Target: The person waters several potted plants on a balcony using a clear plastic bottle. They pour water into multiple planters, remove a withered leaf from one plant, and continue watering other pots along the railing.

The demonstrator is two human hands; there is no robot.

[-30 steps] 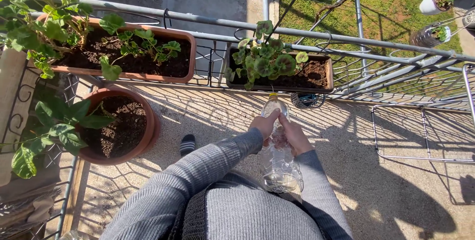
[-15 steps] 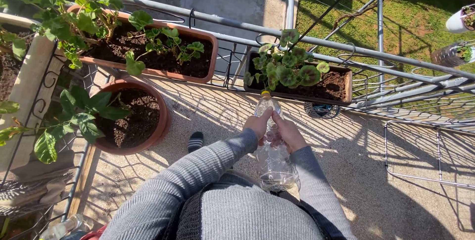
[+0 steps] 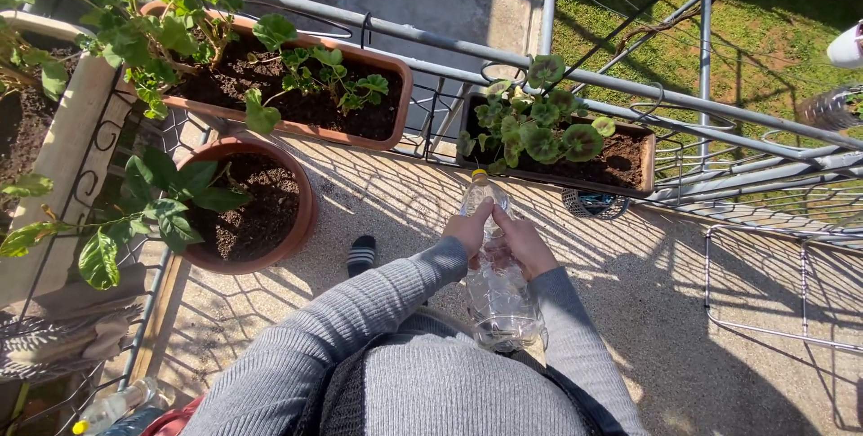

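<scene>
A clear plastic bottle [image 3: 499,297] with a yellow cap is held upright in front of my body. My left hand [image 3: 469,227] grips its neck from the left and my right hand [image 3: 520,241] grips it from the right, both just below the cap. Beyond the bottle stands a rectangular planter [image 3: 620,182] with round-leaved geraniums [image 3: 538,126] by the metal railing [image 3: 467,46]. Both my sleeves are grey knit.
A round terracotta pot [image 3: 301,225] with soil stands at left, a long terracotta planter [image 3: 395,103] with leafy plants behind it. My striped slipper [image 3: 361,254] shows on the pebbled balcony floor. A wire rack [image 3: 773,283] lies at right. Another plastic bottle [image 3: 112,407] lies bottom left.
The view has shifted, so pots and railing sit further right and lower in the frame. My hands keep the same hold on the bottle.
</scene>
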